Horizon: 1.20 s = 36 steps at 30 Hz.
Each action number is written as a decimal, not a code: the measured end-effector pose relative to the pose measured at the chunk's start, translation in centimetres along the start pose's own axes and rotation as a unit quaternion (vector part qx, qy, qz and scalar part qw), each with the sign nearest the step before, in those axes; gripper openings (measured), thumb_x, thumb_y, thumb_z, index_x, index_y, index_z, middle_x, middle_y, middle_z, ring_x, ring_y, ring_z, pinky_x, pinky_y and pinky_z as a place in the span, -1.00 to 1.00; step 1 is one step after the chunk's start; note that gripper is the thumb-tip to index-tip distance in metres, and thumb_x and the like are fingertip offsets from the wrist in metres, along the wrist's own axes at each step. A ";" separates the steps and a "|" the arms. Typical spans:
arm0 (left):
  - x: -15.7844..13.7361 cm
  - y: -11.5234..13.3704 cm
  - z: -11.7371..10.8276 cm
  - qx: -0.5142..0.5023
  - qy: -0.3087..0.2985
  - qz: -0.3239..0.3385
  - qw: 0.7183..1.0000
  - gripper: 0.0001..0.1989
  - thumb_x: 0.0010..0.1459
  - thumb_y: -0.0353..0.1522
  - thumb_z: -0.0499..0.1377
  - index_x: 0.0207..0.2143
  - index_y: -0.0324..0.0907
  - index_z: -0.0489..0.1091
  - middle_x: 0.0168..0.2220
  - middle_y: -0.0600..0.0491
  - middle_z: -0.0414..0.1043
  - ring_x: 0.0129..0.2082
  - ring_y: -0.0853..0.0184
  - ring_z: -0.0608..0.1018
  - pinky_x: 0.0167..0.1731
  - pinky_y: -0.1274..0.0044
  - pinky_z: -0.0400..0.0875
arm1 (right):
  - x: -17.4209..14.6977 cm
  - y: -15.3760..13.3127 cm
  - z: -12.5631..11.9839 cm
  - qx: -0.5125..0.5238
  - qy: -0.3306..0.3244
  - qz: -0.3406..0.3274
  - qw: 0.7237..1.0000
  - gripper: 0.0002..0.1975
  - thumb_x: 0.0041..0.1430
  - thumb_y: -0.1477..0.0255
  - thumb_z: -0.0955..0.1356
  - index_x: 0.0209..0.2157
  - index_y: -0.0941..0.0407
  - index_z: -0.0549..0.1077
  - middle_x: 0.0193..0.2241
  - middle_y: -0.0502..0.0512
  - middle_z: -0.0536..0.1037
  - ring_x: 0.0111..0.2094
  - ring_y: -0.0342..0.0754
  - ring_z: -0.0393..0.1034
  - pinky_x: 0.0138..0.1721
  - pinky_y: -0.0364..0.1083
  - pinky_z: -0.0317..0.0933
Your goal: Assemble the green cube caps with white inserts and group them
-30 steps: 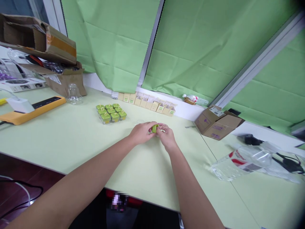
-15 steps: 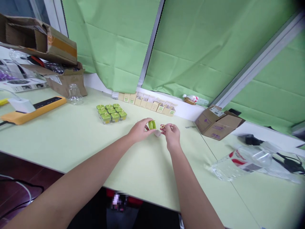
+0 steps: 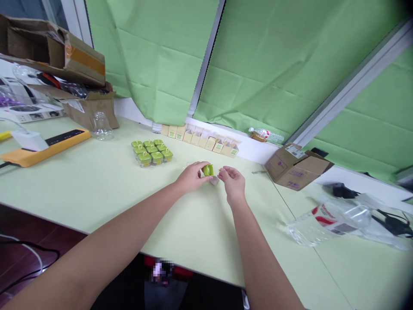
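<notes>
From where I stand, the broad, pale desk (image 3: 193,241) is the first worry: it looks smooth, so a small part dropped there could bounce or skid out of reach. The block of 9 green-lidded containers (image 3: 151,153) sits off beyond the left forearm, and a careless swing of that elbow or wrist might nudge it out of order. The green piece (image 3: 208,170) is up in the air, just above the desk and between the 2 hands, tipped so its hollow faces the right; squeezed too hard at the rim, it might flex or pop loose. Below it shows a pale, see-through piece (image 3: 214,181); I can't tell whether it rests on the desk or is held, and a low knuckle could knock it. Smallest of all, the yellow bit (image 3: 220,170) would be the easiest to lose, because so little of it is there to pinch.

As for the pose, the 2 forearms reach forward from the near edge and angle inward. The left hand (image 3: 192,177) comes in from the side, its thumb low and its fingers over the top, gripping the green piece. The right hand (image 3: 235,181) is bent inward just beside it, apart from the green piece, its fingers curled together at the tips, apparently nipping the yellow bit.
</notes>
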State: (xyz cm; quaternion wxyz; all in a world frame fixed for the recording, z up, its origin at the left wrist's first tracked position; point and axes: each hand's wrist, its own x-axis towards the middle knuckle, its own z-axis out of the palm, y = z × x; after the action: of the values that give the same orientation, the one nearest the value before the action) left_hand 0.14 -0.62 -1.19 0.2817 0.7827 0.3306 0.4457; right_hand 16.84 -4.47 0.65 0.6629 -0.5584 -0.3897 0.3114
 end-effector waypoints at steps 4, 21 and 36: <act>0.0 0.1 0.0 -0.003 -0.001 0.001 1.000 -0.50 0.10 -0.21 0.26 0.10 -0.07 0.36 -0.10 0.01 0.45 -0.47 0.46 0.39 -0.29 0.50 0.43 | -0.5 -0.4 0.2 -0.036 -0.027 -0.032 0.998 -0.66 -0.10 0.26 0.50 -0.32 0.10 0.40 -0.47 0.02 0.55 -0.44 -0.05 0.51 -0.32 -0.05 0.43; 0.0 0.1 0.1 0.001 0.001 0.019 1.000 -0.55 0.13 -0.28 0.24 0.10 -0.07 0.38 -0.09 0.02 0.44 -0.40 0.43 0.47 -0.19 0.49 0.43 | -2.1 -1.1 0.7 -0.256 -0.085 -0.187 0.944 -0.81 0.11 0.26 0.36 -0.26 0.01 0.55 -0.31 0.04 0.63 -0.43 -0.05 0.44 -0.30 -0.06 0.31; -0.3 1.1 0.0 0.057 -0.039 0.037 0.997 -0.54 0.15 -0.38 0.17 0.13 -0.04 0.37 -0.18 0.04 0.47 -0.36 0.36 0.47 -0.20 0.48 0.39 | -2.1 -0.4 1.3 -0.262 -0.054 -0.123 0.956 -0.82 -0.01 0.35 0.36 -0.38 0.02 0.62 -0.37 -0.02 0.65 -0.48 -0.05 0.45 -0.36 -0.08 0.36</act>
State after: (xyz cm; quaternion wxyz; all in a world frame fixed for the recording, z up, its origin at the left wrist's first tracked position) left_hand 0.27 -1.58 -0.52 0.2324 0.8258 0.3153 0.4057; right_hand 14.65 -5.64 0.75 0.5043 -0.6425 -0.5586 0.1444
